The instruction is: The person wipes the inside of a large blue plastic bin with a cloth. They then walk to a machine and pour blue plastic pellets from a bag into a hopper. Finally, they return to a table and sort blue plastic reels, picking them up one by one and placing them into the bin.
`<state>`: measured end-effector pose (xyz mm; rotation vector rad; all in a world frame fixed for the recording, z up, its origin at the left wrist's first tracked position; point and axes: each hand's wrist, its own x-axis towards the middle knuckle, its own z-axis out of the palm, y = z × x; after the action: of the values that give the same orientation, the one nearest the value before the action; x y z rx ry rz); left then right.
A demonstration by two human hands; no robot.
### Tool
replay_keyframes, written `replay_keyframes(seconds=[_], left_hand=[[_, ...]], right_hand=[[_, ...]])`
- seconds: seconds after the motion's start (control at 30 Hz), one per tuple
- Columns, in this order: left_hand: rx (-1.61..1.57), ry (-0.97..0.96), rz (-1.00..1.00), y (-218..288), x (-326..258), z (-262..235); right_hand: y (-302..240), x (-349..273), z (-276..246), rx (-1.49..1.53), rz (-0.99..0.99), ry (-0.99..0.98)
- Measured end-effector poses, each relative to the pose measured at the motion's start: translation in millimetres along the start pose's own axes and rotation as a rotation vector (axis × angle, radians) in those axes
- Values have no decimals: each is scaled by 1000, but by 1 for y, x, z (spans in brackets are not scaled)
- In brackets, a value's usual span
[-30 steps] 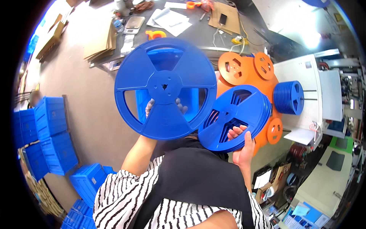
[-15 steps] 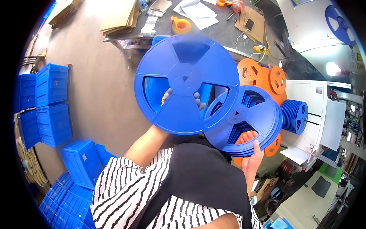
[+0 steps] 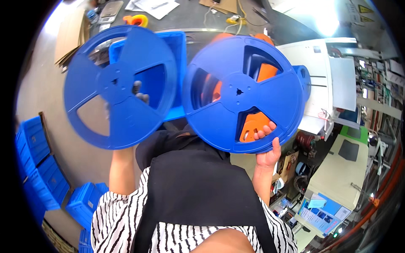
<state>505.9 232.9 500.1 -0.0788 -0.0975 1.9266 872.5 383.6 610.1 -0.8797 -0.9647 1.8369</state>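
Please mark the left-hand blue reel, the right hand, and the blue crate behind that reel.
Left-hand blue reel (image 3: 119,86), head view: hub.
Right hand (image 3: 267,157), head view: palm.
Blue crate (image 3: 180,69), head view: right side wall.

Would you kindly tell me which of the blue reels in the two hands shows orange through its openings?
The front reel in the right hand; the reel in the left hand shows grey floor and a blue bin through its openings instead.

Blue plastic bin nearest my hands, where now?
Head view, upper left of centre: the bin is partly hidden behind the round blue plastic reel in your left hand.
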Motion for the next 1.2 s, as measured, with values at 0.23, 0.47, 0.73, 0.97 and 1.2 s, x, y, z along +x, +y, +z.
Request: replay_keyframes(seconds=[0.23,0.47,0.73,0.97,1.2], left_hand=[[178,-59,15,24,2,-2],[440,268,47,-12,-5,-9],[592,392,86,-17,1,-15],[543,342,108,2,-2,-41],[626,391,118,-2,3,-31]], right_hand=[[4,-4,-5,187,-14,-80],[5,-1,5,135,12,-20],[10,-8,-21,176,19,-76],[11,-13,-35,281,17,-160],[13,-6,-22,282,14,-114]])
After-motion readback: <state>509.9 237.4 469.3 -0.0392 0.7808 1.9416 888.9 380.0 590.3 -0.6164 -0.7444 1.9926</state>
